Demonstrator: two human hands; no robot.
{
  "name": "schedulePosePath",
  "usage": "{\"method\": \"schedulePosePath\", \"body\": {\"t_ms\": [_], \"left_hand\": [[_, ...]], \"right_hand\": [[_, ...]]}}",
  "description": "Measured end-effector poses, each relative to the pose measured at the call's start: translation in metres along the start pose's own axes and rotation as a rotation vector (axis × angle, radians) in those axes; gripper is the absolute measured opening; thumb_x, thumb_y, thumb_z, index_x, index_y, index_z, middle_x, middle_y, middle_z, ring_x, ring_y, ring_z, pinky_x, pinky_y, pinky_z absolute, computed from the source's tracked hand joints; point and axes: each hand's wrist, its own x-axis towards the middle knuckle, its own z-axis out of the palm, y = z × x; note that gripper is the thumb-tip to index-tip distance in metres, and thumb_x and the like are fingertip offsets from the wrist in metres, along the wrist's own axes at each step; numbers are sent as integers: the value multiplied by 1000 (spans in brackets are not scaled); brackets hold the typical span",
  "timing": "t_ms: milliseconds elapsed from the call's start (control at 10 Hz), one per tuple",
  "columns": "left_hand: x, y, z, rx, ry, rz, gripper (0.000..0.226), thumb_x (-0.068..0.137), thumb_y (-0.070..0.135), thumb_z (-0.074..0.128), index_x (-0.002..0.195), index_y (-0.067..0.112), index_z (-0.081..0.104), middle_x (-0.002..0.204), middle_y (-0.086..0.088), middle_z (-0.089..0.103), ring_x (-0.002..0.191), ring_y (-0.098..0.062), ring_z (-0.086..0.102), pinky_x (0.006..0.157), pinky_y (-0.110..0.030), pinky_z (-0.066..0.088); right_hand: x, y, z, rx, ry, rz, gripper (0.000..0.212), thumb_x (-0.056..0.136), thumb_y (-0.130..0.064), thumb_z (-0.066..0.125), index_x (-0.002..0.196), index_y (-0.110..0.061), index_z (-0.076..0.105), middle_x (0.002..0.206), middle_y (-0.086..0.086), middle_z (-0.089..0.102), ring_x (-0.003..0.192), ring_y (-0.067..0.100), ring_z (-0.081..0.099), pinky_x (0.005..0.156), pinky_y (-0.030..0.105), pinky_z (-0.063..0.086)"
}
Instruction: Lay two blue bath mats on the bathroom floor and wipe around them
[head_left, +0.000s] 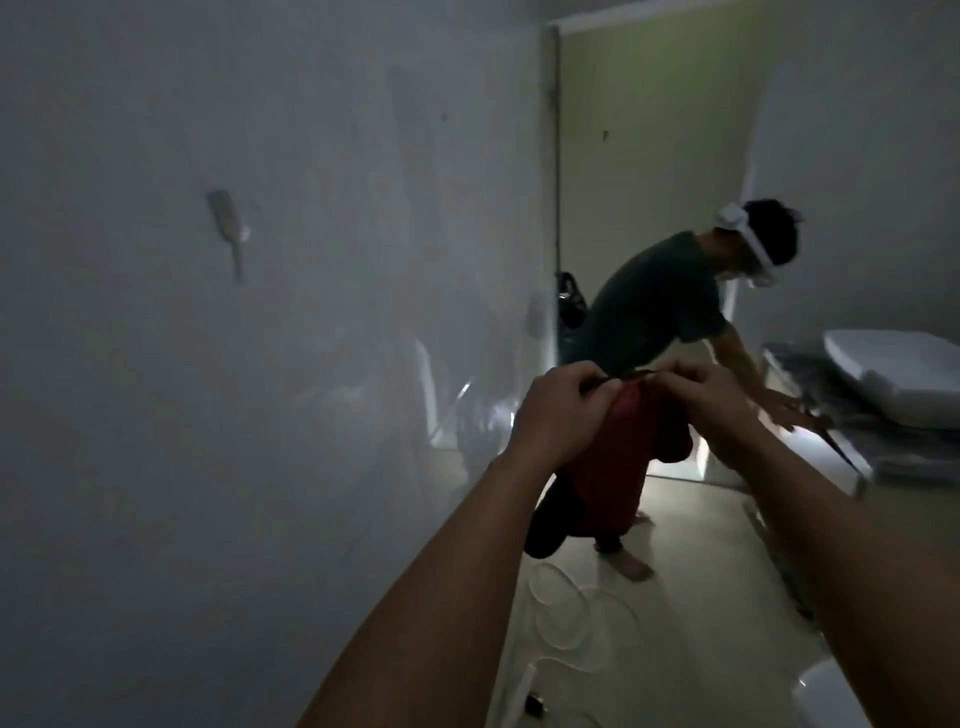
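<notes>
In the dim head view a dark red cloth (618, 467) hangs in front of me at chest height. My left hand (563, 413) pinches its upper edge on the left. My right hand (719, 402) pinches the same edge on the right, and a thin dark strip runs between my fingers. The cloth droops down between my forearms. No blue bath mat is in view.
Another person (660, 306) with a head camera bends over a counter (831, 457) at the right, beside a white basin (904, 379). A shiny wall panel (260, 364) fills the left. A coiled white hose (576, 613) lies on the pale floor. A doorway is behind.
</notes>
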Motion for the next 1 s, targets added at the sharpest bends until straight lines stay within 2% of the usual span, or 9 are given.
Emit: {"method": "schedulePosePath", "body": {"t_ms": [100, 200, 300, 400, 500, 700, 800, 900, 1000], "left_hand": [[-14, 12, -58, 162, 230, 8, 24, 95, 48, 61, 92, 28, 75, 86, 11, 74, 83, -10, 69, 77, -37, 58], [-26, 35, -108, 399, 438, 46, 25, 99, 46, 58, 101, 28, 76, 98, 8, 73, 92, -15, 69, 78, -39, 58], [-40, 59, -158, 675, 586, 94, 24, 101, 40, 57, 110, 29, 76, 105, 7, 69, 94, -20, 68, 78, -38, 57], [-56, 78, -207, 907, 693, 149, 26, 99, 27, 58, 119, 31, 74, 107, 8, 68, 87, -23, 69, 71, -40, 59], [-73, 89, -242, 1148, 763, 158, 24, 96, 22, 63, 113, 31, 76, 101, 6, 68, 73, -28, 68, 63, -37, 55], [-91, 89, -287, 1602, 665, 115, 13, 94, 21, 65, 93, 26, 76, 95, 1, 65, 68, -25, 62, 72, -39, 34], [-95, 81, -285, 1755, 624, 67, 24, 101, 22, 55, 86, 25, 73, 96, 1, 64, 71, -24, 59, 72, -42, 34], [-104, 79, -272, 1805, 599, 28, 29, 100, 15, 44, 102, 23, 72, 121, -4, 62, 87, -28, 58, 76, -45, 35], [-125, 66, -254, 1839, 619, -98, 41, 93, 17, 47, 131, 16, 63, 152, -10, 47, 114, -37, 51, 82, -48, 34]], "right_hand": [[25, -48, 45, 94, -142, -111, 11, 93, -5, 67, 96, 5, 69, 86, 18, 66, 83, 26, 61, 77, 38, 49], [38, -99, 82, 261, -245, -203, 2, 91, -4, 70, 90, -2, 70, 84, 16, 67, 81, 24, 62, 78, 35, 50], [43, -147, 111, 296, -345, -325, 4, 89, -9, 75, 86, -12, 73, 79, 4, 71, 74, 11, 66, 71, 24, 54], [42, -193, 137, 283, -448, -440, 9, 88, -11, 78, 96, -10, 73, 84, 13, 72, 72, 13, 67, 69, 26, 56], [40, -229, 162, 270, -480, -555, 12, 86, -8, 80, 88, -15, 70, 78, 8, 68, 61, 8, 62, 61, 23, 52], [29, -266, 209, 287, -467, -617, 13, 82, -14, 83, 80, -22, 73, 69, -5, 69, 59, 4, 64, 61, 26, 53], [19, -255, 226, 226, -467, -612, 9, 82, -22, 82, 81, -25, 74, 74, -5, 73, 62, 3, 66, 64, 29, 56], [5, -237, 232, 182, -507, -607, 3, 84, -26, 79, 86, -28, 77, 81, -7, 75, 71, 7, 71, 72, 34, 61], [-19, -196, 238, 189, -506, -653, 18, 91, -22, 73, 108, -23, 78, 100, -3, 77, 86, 9, 72, 82, 26, 58]]}}
